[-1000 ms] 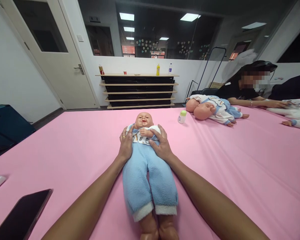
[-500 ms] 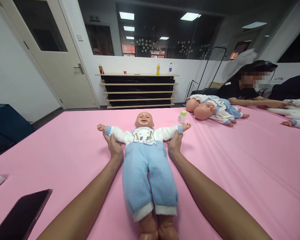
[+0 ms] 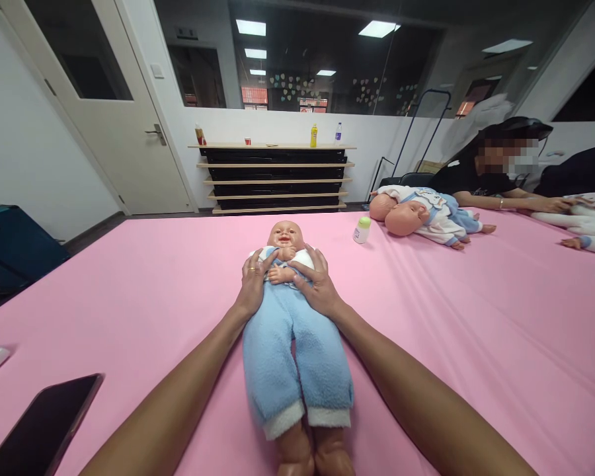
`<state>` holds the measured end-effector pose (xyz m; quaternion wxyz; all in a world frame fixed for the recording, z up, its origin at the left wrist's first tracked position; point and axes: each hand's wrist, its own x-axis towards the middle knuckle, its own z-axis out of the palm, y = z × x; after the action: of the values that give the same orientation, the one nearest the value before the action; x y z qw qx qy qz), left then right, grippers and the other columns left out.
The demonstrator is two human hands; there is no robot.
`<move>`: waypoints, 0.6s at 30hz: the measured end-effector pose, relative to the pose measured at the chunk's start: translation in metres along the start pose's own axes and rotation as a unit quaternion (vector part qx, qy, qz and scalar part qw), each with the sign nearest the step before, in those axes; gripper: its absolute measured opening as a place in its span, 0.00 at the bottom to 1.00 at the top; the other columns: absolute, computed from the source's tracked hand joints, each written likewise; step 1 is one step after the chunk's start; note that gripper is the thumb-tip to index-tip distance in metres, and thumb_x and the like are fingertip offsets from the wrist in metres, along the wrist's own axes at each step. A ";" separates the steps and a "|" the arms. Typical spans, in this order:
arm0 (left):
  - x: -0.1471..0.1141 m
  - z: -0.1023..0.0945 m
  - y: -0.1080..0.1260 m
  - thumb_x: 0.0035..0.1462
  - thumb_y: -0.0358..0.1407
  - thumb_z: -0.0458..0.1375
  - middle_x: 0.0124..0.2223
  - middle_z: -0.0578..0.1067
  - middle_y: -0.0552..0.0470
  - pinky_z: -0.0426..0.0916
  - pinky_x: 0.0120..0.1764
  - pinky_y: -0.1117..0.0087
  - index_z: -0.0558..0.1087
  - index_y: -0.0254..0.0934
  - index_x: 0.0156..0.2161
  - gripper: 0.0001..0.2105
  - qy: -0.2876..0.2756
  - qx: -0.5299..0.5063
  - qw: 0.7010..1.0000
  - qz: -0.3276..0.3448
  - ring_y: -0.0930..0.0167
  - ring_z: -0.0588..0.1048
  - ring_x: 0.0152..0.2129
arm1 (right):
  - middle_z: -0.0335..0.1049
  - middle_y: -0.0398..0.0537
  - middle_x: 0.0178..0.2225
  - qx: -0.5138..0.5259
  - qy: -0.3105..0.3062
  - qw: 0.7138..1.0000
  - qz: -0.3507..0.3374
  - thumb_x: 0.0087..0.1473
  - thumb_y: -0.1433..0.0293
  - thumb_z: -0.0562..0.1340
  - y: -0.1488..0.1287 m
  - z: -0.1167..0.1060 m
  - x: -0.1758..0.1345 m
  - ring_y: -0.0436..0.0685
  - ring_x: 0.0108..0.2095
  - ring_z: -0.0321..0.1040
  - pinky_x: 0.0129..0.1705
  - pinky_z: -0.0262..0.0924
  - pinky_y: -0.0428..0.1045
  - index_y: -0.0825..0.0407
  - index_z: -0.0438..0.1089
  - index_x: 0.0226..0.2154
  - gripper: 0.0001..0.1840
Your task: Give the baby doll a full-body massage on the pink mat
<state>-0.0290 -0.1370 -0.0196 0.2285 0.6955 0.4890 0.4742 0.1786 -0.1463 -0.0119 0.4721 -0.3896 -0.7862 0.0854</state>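
Note:
A baby doll (image 3: 297,330) in light blue trousers and a white top lies on its back on the pink-covered table, feet toward me. Its two arms are folded across its chest, one small hand above the other, and they cover most of the elephant patch. My left hand (image 3: 252,281) grips the doll's arm on the left, thumb on the chest side. On the other side my right hand (image 3: 317,281) is closed around the other arm, thumb and fingers over the sleeve. The undersides of both hands' grip are hidden.
A small white jar with a green lid (image 3: 361,230) stands beyond the doll to the right. Two more dolls (image 3: 426,215) lie at the far right, near a person (image 3: 480,175) handling another doll. A phone (image 3: 42,423) rests at the near left.
The doll's arms, stretched out to the sides before, are now folded inward over its chest. Both my hands have moved inward with them. The doll's body and legs stay put.

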 end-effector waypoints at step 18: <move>-0.003 -0.011 -0.016 0.68 0.45 0.35 0.66 0.56 0.49 0.63 0.57 0.65 0.35 0.48 0.68 0.27 0.249 -0.165 0.951 -0.084 0.68 0.61 0.60 | 0.56 0.60 0.60 0.111 0.358 0.862 0.342 0.64 0.52 0.43 0.037 -0.010 -0.005 0.63 0.59 0.57 0.59 0.53 0.61 0.55 0.49 0.63 0.33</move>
<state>-0.0469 -0.1348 -0.0286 0.2498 0.4640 0.5023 0.6856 0.2074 -0.1271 -0.0280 0.7022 -0.5826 -0.3662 0.1828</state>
